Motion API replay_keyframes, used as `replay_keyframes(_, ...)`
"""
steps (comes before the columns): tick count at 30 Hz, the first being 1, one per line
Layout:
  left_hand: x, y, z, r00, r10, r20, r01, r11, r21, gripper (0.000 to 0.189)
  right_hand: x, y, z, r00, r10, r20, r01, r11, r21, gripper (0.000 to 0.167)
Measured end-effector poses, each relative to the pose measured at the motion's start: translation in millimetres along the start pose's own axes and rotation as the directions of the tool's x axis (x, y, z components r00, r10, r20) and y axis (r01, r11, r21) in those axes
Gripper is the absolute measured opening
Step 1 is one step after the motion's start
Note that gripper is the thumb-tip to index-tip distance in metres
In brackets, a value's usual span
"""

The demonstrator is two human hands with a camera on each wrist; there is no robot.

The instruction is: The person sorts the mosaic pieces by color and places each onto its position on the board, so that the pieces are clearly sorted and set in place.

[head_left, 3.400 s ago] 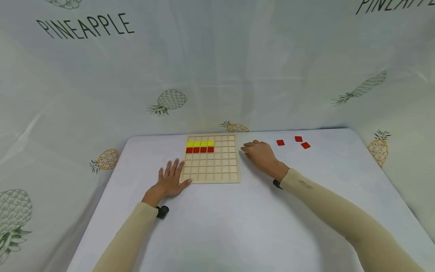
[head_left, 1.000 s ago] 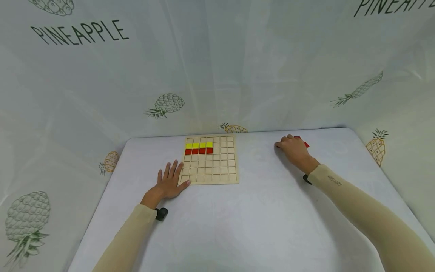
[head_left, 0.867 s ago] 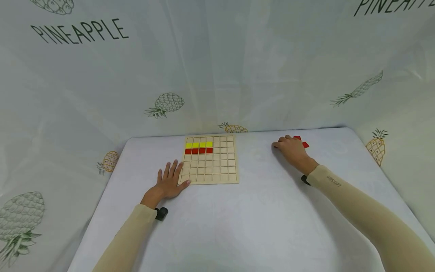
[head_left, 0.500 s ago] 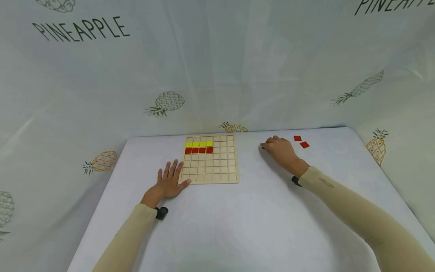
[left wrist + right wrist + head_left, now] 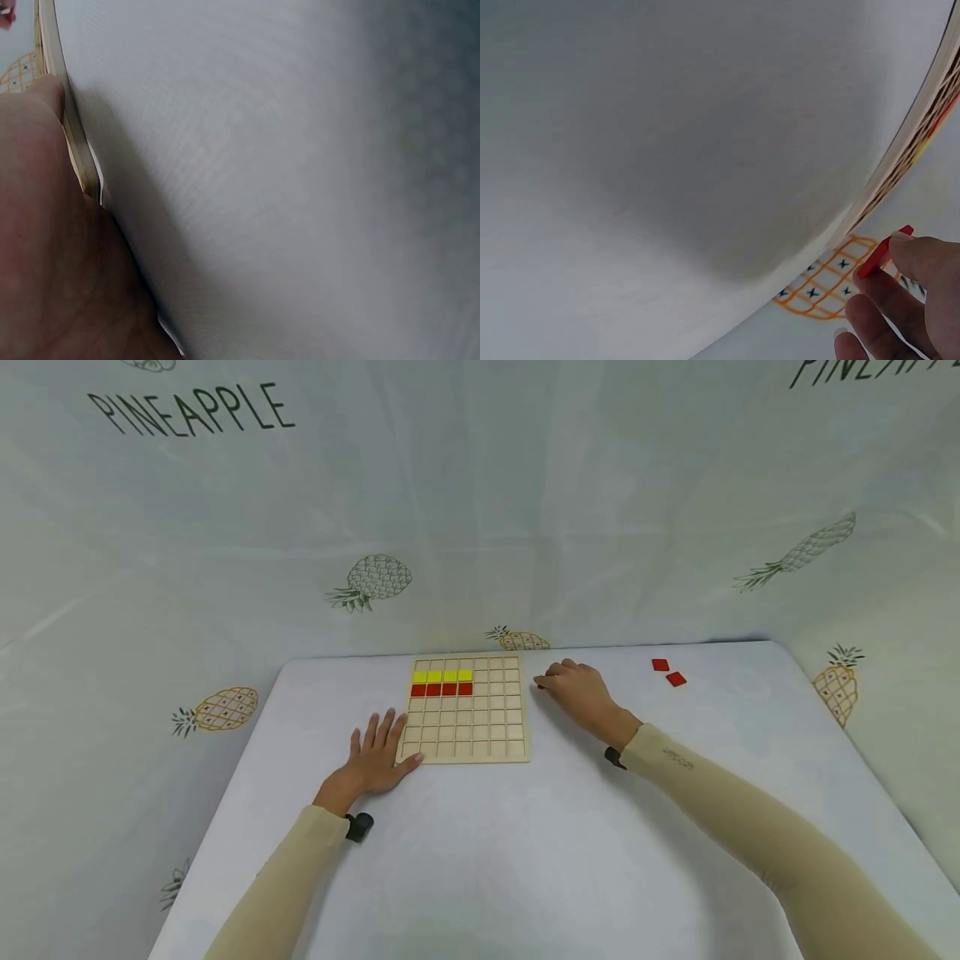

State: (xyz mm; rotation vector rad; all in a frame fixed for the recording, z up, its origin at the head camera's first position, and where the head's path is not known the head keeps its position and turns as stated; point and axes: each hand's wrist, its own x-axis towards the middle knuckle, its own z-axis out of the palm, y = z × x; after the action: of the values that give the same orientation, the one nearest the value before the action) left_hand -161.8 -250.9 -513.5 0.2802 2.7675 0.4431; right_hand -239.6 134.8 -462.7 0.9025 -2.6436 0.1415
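My right hand [image 5: 582, 692] pinches a red square tile [image 5: 883, 253] between thumb and fingertips, just right of the wooden grid board [image 5: 495, 727]. In the right wrist view the tile stands out past the fingers, apart from the board. With fingers spread, my left hand [image 5: 372, 764] rests flat at the board's lower left corner, thumb and fingertip touching its edge. On the board, a row of yellow tiles [image 5: 442, 677] lies directly above a row of red tiles [image 5: 442, 690], both starting at the left. Other board squares hold no tile.
Two loose red tiles [image 5: 667, 672] lie on the white table [image 5: 480, 852] at the back right. A pineapple-printed sheet [image 5: 480, 493] hangs behind the table's far edge.
My right hand has picked up one of three loose red tiles and carried it left to beside the board. My left hand has stayed in place.
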Motion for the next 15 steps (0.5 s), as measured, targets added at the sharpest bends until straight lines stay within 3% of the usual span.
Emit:
replay_keyframes(8,-1.8,2.1,-2.3,1.000,-0.012,0.011,0.012,1.000,0.008,0.092,18.3,-21,5,1.000,-0.026,0.018,0.026,1.000,0.011,0.022)
replay_keyframes(15,-2.1,3.8,-4.5,1.000,-0.013,0.028,0.013,1.000,0.015,0.093,32.1,-31,13,0.997,-0.020,0.078,0.019,1.000,0.014,0.024)
